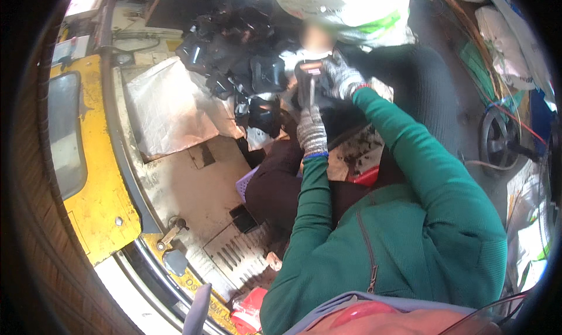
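Observation:
My left hand [312,133], in a grey knit glove with a blue cuff, is closed round a thin, light-coloured tool [312,93] that points away from me. Its exact kind is too small to tell. Just beyond it, my right hand [344,78], gloved the same way with a red cuff, grips a black moulded part [302,90] from its right side. The tool lies against or just over that part. Left of my hands spreads a heap of black moulded parts [268,73], piled loosely.
Crumpled light sheeting [170,110] covers part of the worn machine bed [175,180] at left, beside a yellow panel [96,212]. A white sack [351,10] lies beyond my hands. At right stands a black handwheel [497,139]. Something red [367,176] lies below my arms.

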Tool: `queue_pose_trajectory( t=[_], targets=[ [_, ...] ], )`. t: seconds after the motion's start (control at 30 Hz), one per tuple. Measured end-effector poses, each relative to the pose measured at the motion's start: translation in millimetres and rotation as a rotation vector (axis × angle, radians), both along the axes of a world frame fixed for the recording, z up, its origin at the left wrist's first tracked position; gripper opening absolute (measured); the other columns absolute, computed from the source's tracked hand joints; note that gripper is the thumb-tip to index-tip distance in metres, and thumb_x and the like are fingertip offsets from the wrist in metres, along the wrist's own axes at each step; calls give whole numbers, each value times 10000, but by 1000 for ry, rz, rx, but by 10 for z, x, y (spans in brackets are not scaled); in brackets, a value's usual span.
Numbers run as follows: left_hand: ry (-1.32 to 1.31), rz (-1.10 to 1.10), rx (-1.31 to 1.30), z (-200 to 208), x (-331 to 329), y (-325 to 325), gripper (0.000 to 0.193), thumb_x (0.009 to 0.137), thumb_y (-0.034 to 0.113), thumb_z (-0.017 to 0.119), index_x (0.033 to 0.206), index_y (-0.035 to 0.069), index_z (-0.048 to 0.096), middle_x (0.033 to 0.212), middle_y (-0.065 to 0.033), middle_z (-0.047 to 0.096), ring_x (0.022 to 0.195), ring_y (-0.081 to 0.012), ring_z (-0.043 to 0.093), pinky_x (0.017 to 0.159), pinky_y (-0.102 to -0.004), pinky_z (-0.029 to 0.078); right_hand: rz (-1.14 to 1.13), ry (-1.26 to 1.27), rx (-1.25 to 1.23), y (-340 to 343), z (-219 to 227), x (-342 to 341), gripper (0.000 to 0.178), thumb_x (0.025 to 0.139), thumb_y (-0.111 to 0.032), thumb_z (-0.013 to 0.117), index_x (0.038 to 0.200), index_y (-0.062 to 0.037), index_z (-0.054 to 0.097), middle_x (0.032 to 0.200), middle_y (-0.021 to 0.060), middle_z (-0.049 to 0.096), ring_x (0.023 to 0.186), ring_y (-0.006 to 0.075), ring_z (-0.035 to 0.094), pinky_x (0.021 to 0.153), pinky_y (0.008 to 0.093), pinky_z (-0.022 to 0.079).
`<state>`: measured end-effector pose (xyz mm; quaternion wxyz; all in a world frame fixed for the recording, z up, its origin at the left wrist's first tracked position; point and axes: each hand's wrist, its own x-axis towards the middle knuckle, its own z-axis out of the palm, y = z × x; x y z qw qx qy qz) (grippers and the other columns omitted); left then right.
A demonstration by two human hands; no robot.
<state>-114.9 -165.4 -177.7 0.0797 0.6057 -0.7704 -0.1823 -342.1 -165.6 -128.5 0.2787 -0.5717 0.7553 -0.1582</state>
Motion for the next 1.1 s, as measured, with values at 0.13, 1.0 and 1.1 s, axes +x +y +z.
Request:
queue_pose_trajectory(
  t=[0.13,1.0,1.1],
  targets=[
    [214,56,-216,218,-144,-6,544,981,560,414,1053,61,616,875,-228,684,784,-454,659,692,-544,517,-56,-92,57,33,22,11,933,718,-439,800,1476,-133,351,1551,209,291,1462,379,240,1169,455,309],
    [85,-34,-123,-159,-277,115,468,1019,454,404,984,40,619,817,-233,670,772,-431,651,677,-511,484,-68,-67,4,-44,-197,99,946,729,-485,785,1495,-132,356,1583,267,189,1455,404,250,1151,437,340],
    [293,205,71,192,-464,240,442,1021,428,418,994,34,617,775,-229,652,731,-445,634,657,-505,491,-113,-102,24,-5,-405,-17,929,738,-498,773,1491,-147,356,1583,264,190,1457,402,244,1145,452,349]
  ],
)
